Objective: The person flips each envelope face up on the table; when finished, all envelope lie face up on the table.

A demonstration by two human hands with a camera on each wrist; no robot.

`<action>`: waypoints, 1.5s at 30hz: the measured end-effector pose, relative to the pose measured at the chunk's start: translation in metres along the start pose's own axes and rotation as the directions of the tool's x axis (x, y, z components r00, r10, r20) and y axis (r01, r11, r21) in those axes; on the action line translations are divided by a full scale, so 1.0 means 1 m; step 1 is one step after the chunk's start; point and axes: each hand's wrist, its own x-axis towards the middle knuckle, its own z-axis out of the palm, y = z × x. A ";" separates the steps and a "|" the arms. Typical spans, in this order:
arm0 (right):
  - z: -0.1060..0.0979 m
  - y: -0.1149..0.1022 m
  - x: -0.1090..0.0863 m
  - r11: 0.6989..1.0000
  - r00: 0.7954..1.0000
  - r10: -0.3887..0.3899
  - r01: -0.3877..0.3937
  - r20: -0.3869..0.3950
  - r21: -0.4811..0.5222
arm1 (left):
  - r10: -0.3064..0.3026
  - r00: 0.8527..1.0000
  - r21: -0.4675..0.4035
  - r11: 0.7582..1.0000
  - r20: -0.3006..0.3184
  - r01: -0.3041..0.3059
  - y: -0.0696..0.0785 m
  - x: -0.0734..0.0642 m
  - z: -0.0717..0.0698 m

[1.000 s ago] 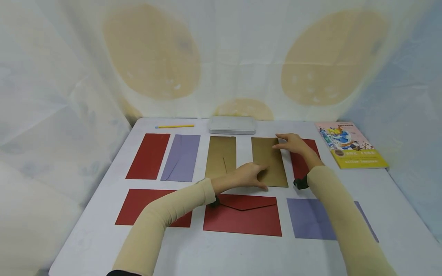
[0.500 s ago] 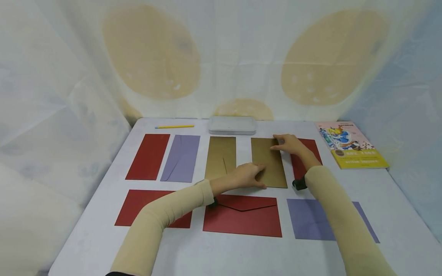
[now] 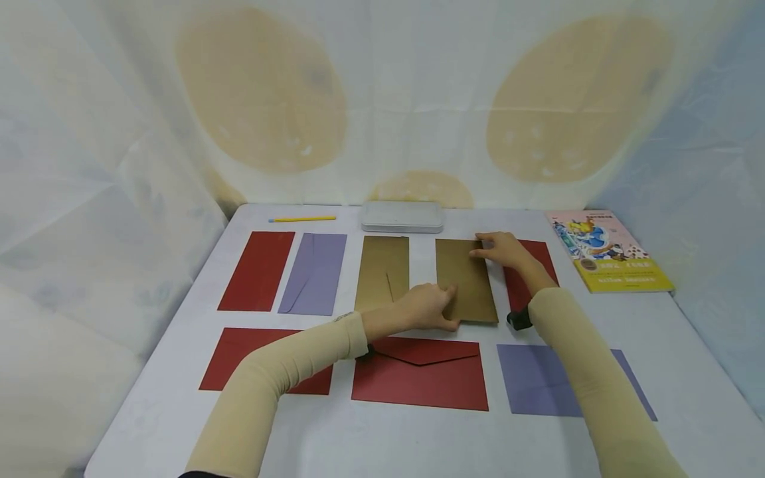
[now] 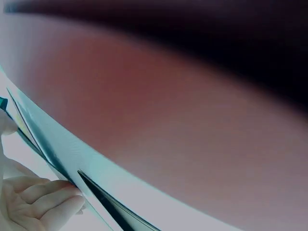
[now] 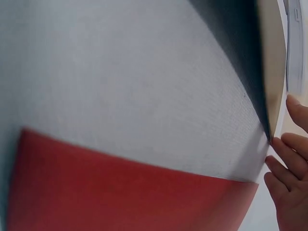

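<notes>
- A gold rectangular paper envelope (image 3: pixel 469 275), the right-hand one of its colour, lies under both hands on the white tabletop (image 3: pixel 418 441), its near end raised off the surface in the right wrist view.
- Its long axis runs from near to far, the near end veering slightly right; one short edge faces the person, the other the back. Which end bears the flap, I cannot tell.
- The left hand (image 3: pixel 424 307) pinches the near left corner.
- The right hand (image 3: pixel 508 253) touches the far right corner, thumb over the upper face; whether it pinches the paper, I cannot tell.
- Gold envelopes: two. The second gold envelope (image 3: pixel 382 262), just left, also points lengthwise away.
- Red rectangular paper envelopes: four. The far-left red one (image 3: pixel 257 271) and the right red one (image 3: pixel 540 254), partly under the right forearm, run lengthwise away; the near-left red one (image 3: pixel 236 355) and the near-middle red one (image 3: pixel 442 382) lie crosswise.
- Purple rectangular paper envelopes: two. The far purple one (image 3: pixel 313 275) runs lengthwise away; the near-right purple one (image 3: pixel 532 375) lies crosswise beneath the right sleeve.
- One each: yellow pencil (image 3: pixel 303 219), lying crosswise; pale grey flat case (image 3: pixel 402 217); pink-and-yellow book (image 3: pixel 606 252).
</notes>
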 end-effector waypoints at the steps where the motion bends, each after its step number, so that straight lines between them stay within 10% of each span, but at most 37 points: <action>1: 0.000 0.000 -0.001 1.000 1.000 -0.001 0.001 -0.003 0.004 | 0.004 1.000 0.003 1.000 -0.004 -0.004 0.000 -0.001 0.000; 10: -0.001 0.001 0.003 0.999 1.000 0.024 -0.024 -0.003 0.048 | 0.020 1.000 -0.098 0.995 -0.011 -0.021 -0.005 -0.005 -0.001; 18: -0.001 -0.001 0.000 0.996 0.998 0.054 -0.052 -0.022 0.076 | -0.015 0.999 -0.338 0.941 -0.038 0.002 -0.015 -0.015 0.002; 29: -0.009 -0.001 -0.004 0.976 0.996 0.070 -0.056 -0.062 0.213 | -0.057 0.997 -0.420 0.907 -0.051 0.030 -0.017 -0.027 0.000; 45: -0.031 -0.023 -0.027 0.752 0.996 0.000 0.061 -0.093 0.657 | -0.026 0.999 -0.539 0.842 -0.046 -0.003 -0.024 -0.033 0.002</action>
